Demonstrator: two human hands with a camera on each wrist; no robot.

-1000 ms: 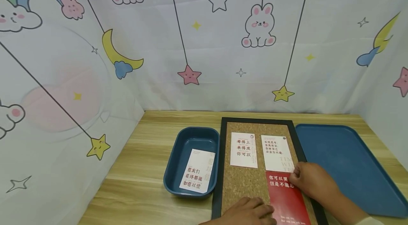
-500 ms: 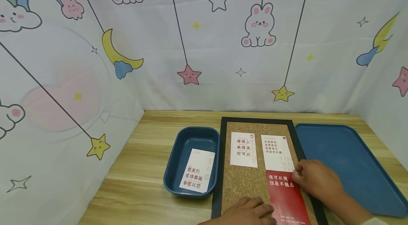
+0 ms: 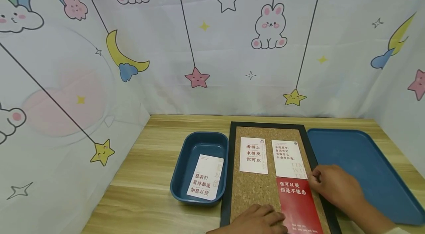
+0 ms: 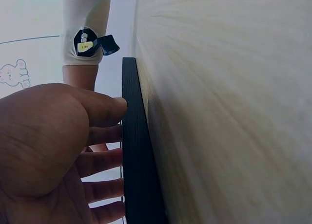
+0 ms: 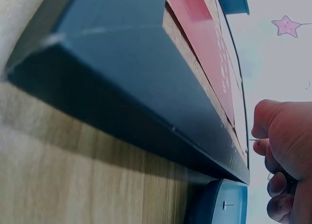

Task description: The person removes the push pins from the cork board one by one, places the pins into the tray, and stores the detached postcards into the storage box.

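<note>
A black-framed corkboard (image 3: 252, 193) lies on the table, bearing two white cards, left (image 3: 254, 155) and right (image 3: 289, 159), each with a small pin near its top right. Below the right one is a red card (image 3: 300, 204) with white writing. My left hand (image 3: 257, 221) rests palm down on the board, fingertips at the red card's left edge. Beside that card's top right corner, my right hand (image 3: 337, 186) pinches a thumbtack (image 5: 254, 140) between thumb and index finger; only its needle shows in the right wrist view, apart from the card.
To the left stands a blue bin (image 3: 179, 175) with another white card (image 3: 206, 177) inside. A flat blue tray (image 3: 358, 167) lies right of the board; in the right wrist view a loose thumbtack (image 5: 225, 205) sits in it. A patterned curtain (image 3: 159, 60) hangs behind.
My right hand has shifted slightly right, off the red card's top right corner, which now shows more fully. My left hand has stayed still.
</note>
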